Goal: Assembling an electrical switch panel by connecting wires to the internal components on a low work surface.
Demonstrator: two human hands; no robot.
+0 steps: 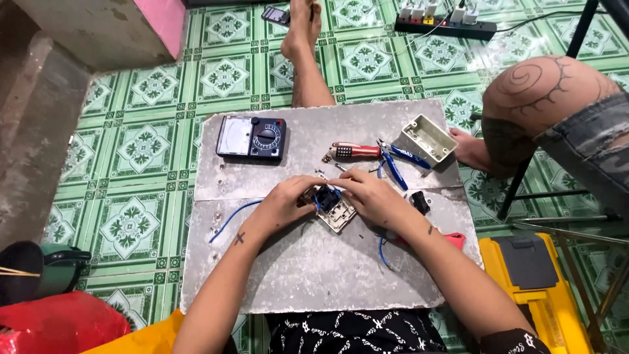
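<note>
Both hands are on one part at the middle of the grey worktop (314, 275), a flat board lying on the green patterned floor tiles (144, 144).

Left hand (285, 200): fingers curled closed around the left edge of a beige switch plate (337, 213), gripping it. Right hand (373, 196): fingers pinched down on the plate's far right side, at the dark module (326, 196) set in its back. Plate lies back-up, tilted a little, between the two hands. Blue wire (230, 219) runs out from under the left hand toward the near left; another blue loop (381, 252) shows under the right forearm, beside something red (457, 239) that the arm mostly hides.

On the far side of the worktop, left to right: analogue multimeter (251, 137) with black dial, well apart from the hands; red-handled screwdriver (354, 151) just beyond the fingers; blue-handled pliers (396, 164) beside it; beige wall box (426, 139), open side up, at the far right corner. Small black part (420, 202) just right of the right hand. A few small screws lie near the screwdriver tip; too small to tell the type.

Off the worktop: yellow tool case (537, 288) near right, power strip (445, 25) with plugs far right, phone (276, 14) far centre. Another person's bare knee (544, 92) and foot at right.
</note>
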